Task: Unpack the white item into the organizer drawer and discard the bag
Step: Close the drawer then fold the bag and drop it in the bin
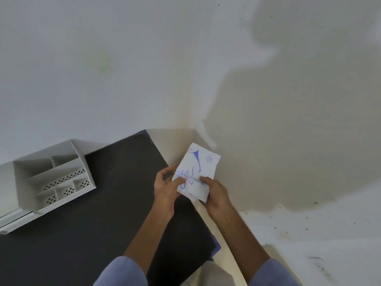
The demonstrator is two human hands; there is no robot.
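A white bag (196, 172) with blue print is held up between both hands, above the right edge of the dark table. My left hand (167, 186) pinches its lower left edge with thumb and fingers. My right hand (214, 195) grips its lower right corner. Whatever the bag holds is hidden inside it. The white organizer (53, 178), with several open compartments and perforated walls, stands at the left on the table, well apart from both hands.
A dark mat (103, 223) covers the table top. A white wall (144, 69) rises behind it, with a stained patch at the right. To the right of the table lies a pale, speckled floor (319, 234).
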